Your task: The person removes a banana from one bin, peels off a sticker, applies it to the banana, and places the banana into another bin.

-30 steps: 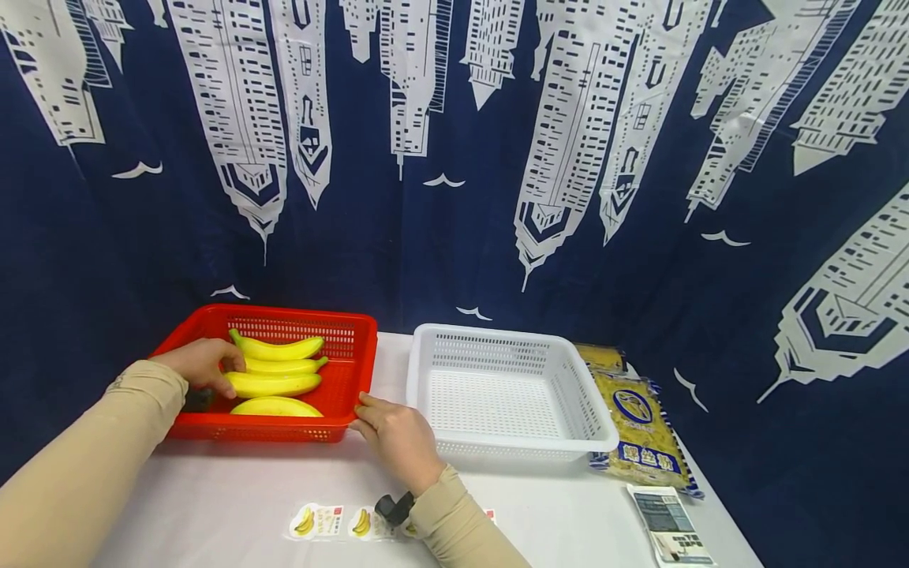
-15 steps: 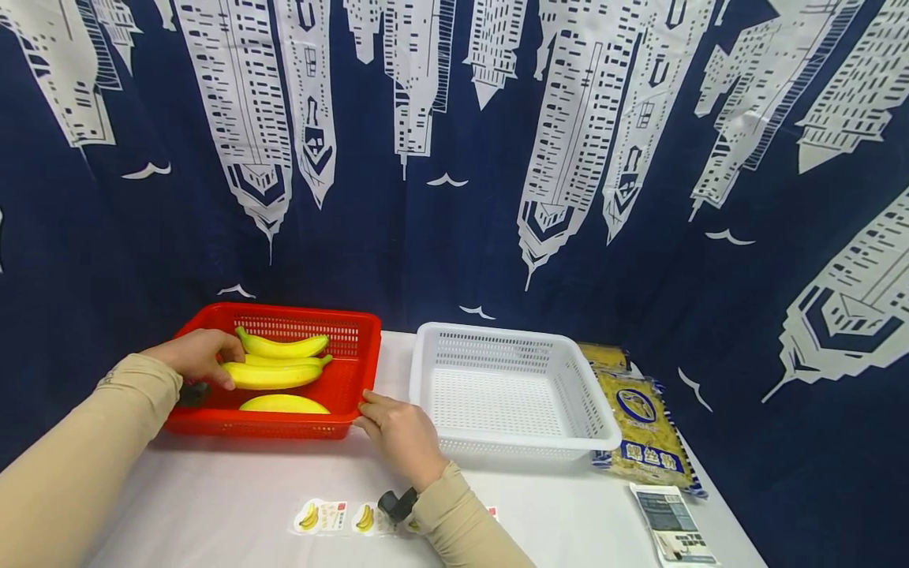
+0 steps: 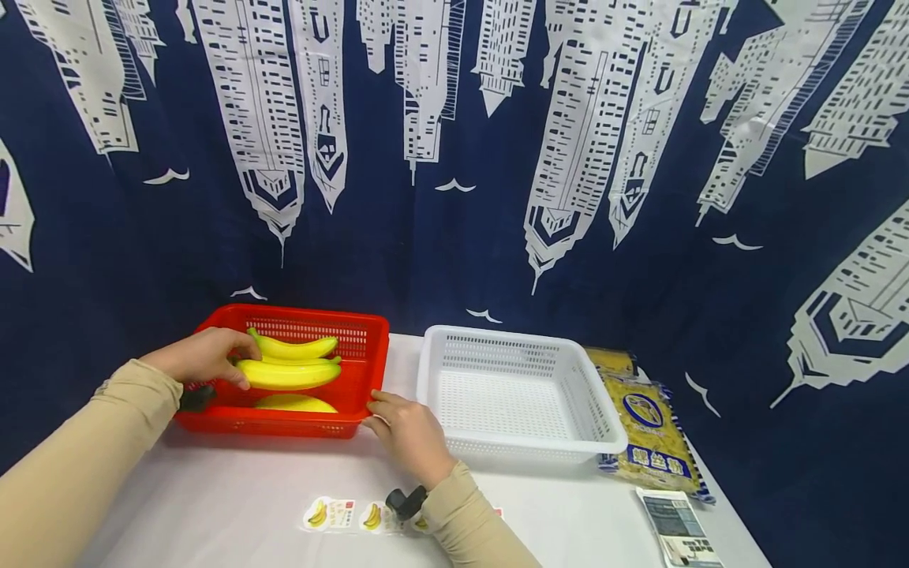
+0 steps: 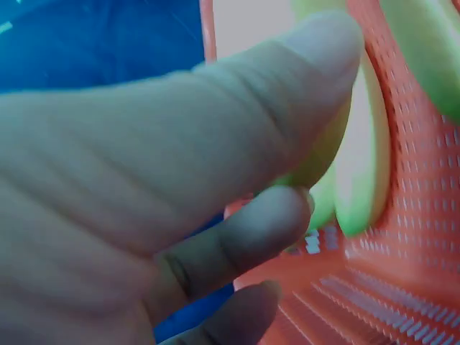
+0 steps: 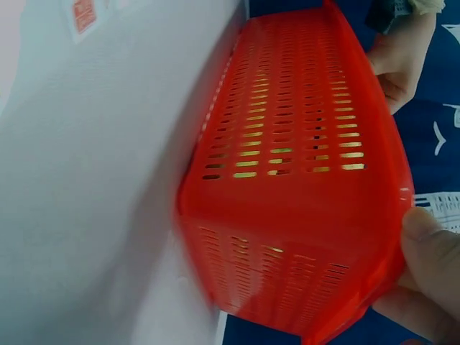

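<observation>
Banana (image 3: 294, 375) raised in left fingers (image 3: 244, 342), long axis left-right.

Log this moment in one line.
left hand: pinches banana at one end | right hand: grips red basket rim by corner | red basket: other bananas inside | white basket: alongside

"螺丝粉" on yellow packet (image 3: 663, 430), banana stickers (image 3: 330, 513) (print too small)
</observation>
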`<action>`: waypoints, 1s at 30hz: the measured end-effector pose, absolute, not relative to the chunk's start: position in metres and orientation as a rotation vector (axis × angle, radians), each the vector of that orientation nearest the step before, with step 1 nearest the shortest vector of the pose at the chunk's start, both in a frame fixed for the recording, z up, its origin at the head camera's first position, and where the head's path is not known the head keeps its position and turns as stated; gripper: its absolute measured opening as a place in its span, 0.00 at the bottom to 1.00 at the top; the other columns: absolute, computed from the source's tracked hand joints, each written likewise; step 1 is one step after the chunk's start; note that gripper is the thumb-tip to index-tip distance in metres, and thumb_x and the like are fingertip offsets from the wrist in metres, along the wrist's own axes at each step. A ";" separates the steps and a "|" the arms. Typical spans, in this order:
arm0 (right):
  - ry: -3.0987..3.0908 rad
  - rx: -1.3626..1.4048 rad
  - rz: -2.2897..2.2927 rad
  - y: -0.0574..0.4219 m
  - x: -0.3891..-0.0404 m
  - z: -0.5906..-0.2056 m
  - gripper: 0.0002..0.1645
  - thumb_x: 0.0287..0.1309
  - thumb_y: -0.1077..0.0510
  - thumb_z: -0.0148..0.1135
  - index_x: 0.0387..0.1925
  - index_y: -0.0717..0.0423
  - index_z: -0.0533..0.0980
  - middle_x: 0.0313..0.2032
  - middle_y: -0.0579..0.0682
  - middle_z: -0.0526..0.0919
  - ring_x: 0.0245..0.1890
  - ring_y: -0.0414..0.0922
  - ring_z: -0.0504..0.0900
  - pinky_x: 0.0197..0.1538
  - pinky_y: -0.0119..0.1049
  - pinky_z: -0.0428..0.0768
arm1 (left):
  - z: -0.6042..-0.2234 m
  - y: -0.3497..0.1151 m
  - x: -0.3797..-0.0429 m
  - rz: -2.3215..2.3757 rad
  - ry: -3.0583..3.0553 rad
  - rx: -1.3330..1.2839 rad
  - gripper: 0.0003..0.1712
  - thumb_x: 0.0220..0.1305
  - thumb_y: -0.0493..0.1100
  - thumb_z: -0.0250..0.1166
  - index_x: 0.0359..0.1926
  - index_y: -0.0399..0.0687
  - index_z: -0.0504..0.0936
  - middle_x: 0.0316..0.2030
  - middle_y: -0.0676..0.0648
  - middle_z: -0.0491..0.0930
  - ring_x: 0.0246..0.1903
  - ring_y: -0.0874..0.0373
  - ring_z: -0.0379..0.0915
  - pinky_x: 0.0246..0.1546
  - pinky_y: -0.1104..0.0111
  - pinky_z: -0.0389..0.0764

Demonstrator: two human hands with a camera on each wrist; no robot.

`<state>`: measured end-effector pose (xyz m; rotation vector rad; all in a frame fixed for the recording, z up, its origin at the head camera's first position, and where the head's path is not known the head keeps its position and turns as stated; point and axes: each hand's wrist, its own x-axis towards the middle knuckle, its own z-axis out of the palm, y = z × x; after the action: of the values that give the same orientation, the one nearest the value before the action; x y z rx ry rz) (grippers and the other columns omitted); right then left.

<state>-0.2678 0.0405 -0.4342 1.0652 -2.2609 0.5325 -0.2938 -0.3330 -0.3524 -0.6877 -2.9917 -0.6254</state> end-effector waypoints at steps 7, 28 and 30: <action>-2.321 0.999 0.829 0.043 -0.267 -0.431 0.17 0.64 0.54 0.72 0.52 0.57 0.85 0.47 0.51 0.90 0.36 0.40 0.88 0.45 0.29 0.84 | -0.343 -0.309 -0.271 -0.696 -2.898 -0.794 0.21 0.47 0.46 0.84 0.41 0.51 0.84 0.32 0.58 0.79 0.29 0.64 0.71 0.32 0.72 0.76; -2.255 0.821 2.022 0.099 -0.248 -0.413 0.13 0.64 0.58 0.71 0.47 0.62 0.85 0.36 0.57 0.88 0.21 0.41 0.82 0.31 0.33 0.84 | -0.372 -0.242 -0.213 -0.893 -2.650 -0.991 0.23 0.50 0.48 0.83 0.48 0.62 0.86 0.37 0.63 0.81 0.29 0.69 0.72 0.31 0.71 0.78; -2.300 0.830 2.070 0.113 -0.242 -0.415 0.14 0.64 0.58 0.71 0.46 0.64 0.84 0.36 0.55 0.88 0.22 0.41 0.83 0.32 0.32 0.84 | -0.380 -0.233 -0.208 -0.980 -2.630 -1.030 0.23 0.50 0.47 0.83 0.48 0.62 0.86 0.38 0.61 0.81 0.27 0.69 0.72 0.29 0.73 0.77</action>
<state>-0.2418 0.1131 -0.4149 0.8299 -2.3004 2.0702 -0.2079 -0.2326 -0.3804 -1.0297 -2.6301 -0.9796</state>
